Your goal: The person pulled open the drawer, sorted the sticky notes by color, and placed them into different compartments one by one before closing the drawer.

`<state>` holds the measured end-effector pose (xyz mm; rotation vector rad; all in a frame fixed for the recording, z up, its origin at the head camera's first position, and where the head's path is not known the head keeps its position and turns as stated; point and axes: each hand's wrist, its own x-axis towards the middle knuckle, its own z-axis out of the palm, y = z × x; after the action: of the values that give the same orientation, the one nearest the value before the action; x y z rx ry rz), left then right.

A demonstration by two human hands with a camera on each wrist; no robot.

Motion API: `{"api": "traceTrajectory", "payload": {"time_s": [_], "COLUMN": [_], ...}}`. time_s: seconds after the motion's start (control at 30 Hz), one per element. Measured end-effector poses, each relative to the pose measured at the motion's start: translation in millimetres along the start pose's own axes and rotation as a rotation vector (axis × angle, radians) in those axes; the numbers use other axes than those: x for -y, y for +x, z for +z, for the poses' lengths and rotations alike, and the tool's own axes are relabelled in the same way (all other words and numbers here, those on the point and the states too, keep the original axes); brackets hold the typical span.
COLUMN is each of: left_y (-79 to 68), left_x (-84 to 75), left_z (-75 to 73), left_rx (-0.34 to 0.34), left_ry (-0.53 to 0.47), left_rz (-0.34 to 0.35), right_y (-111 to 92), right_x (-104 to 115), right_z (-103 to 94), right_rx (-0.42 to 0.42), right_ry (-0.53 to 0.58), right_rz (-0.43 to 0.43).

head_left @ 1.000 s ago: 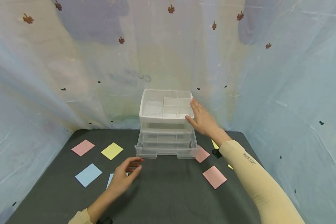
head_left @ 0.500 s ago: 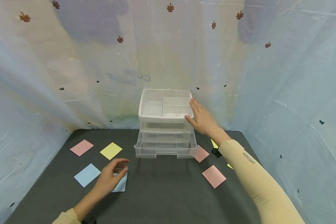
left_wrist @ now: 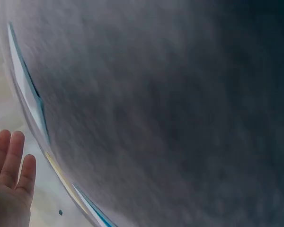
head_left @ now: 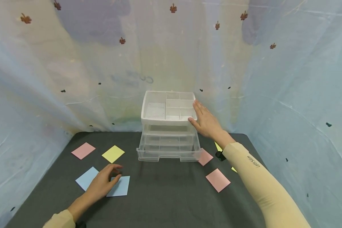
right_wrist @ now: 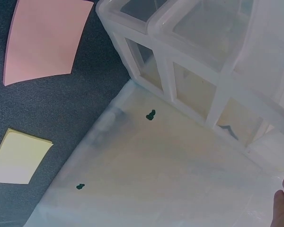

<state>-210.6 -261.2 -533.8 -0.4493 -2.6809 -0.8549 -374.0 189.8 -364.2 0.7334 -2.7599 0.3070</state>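
A white plastic drawer organizer [head_left: 168,121] with a divided top tray stands at the back of the black table. Its clear lower drawer [head_left: 170,154] is pulled out toward me, with nothing lying inside. My right hand [head_left: 207,122] rests on the top's right edge, fingers straight. Over the blue sticky notes at the left hovers my left hand [head_left: 100,182], fingers loosely bent and holding nothing. One blue note pad [head_left: 121,186] lies beside its thumb; another blue pad [head_left: 86,177] is partly hidden behind it. In the left wrist view, the left hand [left_wrist: 12,175] shows extended fingers.
Farther left lie a pink pad [head_left: 83,150] and a yellow pad [head_left: 113,154]. On the right are a pink pad [head_left: 218,180], another pink pad [head_left: 205,157] by the drawer, and yellow notes [head_left: 218,147] partly behind the arm. A patterned curtain [head_left: 171,57] surrounds the table.
My left hand has moved left and toward me, away from the drawer front, uncovering the nearer blue pad. The right hand stays on the organizer; the drawer has not moved.
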Motion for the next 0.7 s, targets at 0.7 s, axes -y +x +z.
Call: {"api": "traceTrajectory", "payload": {"time_s": [0.7], "left_y": [-4.8], "left_x": [23.6], "left_z": [-1.0], "left_rx": [0.136], "left_ry": [0.192], "left_rz": [0.101], "right_y": [-2], "right_x": [3], "right_z": [-3.5], "right_rx": [0.013], "right_ry": [0.001], "right_rz": [0.001]}}
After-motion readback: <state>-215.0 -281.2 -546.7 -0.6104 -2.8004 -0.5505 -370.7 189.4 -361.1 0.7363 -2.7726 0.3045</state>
